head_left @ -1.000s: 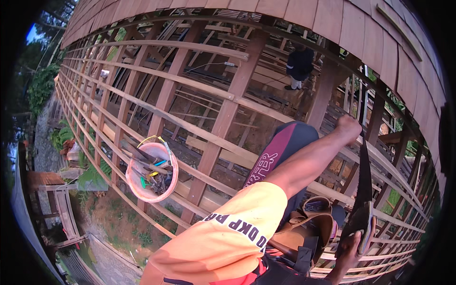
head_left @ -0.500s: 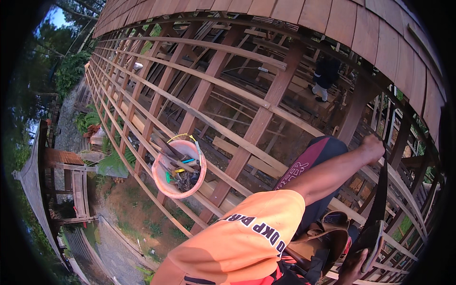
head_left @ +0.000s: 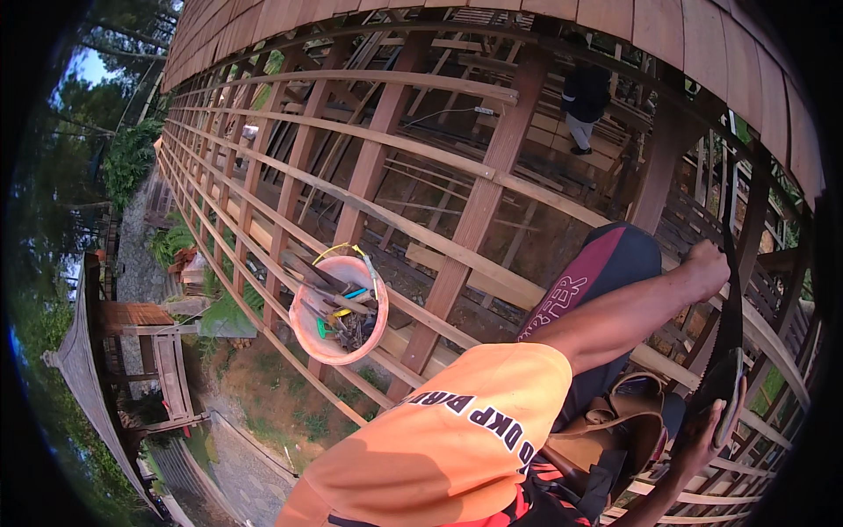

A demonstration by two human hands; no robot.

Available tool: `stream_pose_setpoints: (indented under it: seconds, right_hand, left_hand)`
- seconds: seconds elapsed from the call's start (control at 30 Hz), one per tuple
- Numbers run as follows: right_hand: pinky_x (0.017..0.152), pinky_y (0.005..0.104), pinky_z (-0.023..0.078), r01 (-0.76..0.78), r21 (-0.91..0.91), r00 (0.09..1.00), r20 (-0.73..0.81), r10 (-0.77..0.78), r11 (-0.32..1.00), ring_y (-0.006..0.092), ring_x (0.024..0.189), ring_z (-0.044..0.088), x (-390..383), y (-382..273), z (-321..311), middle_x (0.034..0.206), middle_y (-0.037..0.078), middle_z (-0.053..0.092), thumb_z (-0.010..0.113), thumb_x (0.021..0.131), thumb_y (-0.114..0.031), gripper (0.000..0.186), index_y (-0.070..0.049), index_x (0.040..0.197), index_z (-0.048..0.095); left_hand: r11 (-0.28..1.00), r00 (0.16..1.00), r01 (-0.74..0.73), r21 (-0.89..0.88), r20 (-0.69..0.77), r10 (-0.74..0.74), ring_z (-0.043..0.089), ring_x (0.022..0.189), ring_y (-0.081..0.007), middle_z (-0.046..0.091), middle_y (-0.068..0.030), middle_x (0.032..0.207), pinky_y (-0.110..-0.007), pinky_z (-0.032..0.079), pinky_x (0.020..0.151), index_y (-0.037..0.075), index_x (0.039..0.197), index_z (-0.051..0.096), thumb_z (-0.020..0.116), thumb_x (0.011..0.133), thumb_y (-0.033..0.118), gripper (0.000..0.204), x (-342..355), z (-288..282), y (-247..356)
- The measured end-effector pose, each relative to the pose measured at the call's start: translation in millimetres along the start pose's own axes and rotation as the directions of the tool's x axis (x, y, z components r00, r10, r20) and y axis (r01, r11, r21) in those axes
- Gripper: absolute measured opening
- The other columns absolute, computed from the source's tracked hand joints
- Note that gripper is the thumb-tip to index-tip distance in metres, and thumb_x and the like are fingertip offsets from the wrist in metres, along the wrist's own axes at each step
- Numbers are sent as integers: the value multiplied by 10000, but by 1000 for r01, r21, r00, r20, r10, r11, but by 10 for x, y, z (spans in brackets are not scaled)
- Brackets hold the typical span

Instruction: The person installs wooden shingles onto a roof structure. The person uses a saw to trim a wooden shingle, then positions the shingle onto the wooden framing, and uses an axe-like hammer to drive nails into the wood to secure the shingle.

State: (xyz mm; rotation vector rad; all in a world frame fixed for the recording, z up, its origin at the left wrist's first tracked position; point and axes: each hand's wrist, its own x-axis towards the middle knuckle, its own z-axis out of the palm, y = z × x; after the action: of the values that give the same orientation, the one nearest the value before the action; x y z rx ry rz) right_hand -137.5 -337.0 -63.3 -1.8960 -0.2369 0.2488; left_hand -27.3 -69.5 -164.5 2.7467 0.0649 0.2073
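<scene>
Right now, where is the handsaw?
In the head view, the handsaw is at far right, held in the right hand and running up beside the left hand.

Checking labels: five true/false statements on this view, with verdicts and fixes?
The right-hand grip is on the handle of the dark-bladed handsaw. True.
The left-hand grip is on that handle too. False: the left-hand grip is near the blade.
The brown leather pouch is nearer the handsaw than the round pink bucket is. True.
The bucket is empty. False: it holds assorted items.
A dark-topped co-worker shows through the brown wooden battens. True.
</scene>
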Motion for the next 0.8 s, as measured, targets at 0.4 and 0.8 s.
stream_pose_setpoints:
  seconds: [0.4,0.8]
  right_hand:
    - [934,315,467,136,-15,989,61,-135,991,183,1071,561,81,-532,467,1238,151,590,649,949,-232,569,28,1415,452]
    - [903,271,462,44,20,999,9,-44,999,131,1007,582,314,-493,450,1170,111,654,651,937,-127,478,0,1380,525]
  left_hand:
    - [996,943,73,42,324,-83,729,942,-315,743,-165,996,-420,584,819,53,904,773,700,706,78,213,-205,-908,-104]
    - [998,961,49,40,270,-58,699,962,-386,719,-222,993,-475,565,837,31,917,748,608,728,82,241,-101,-711,-50]
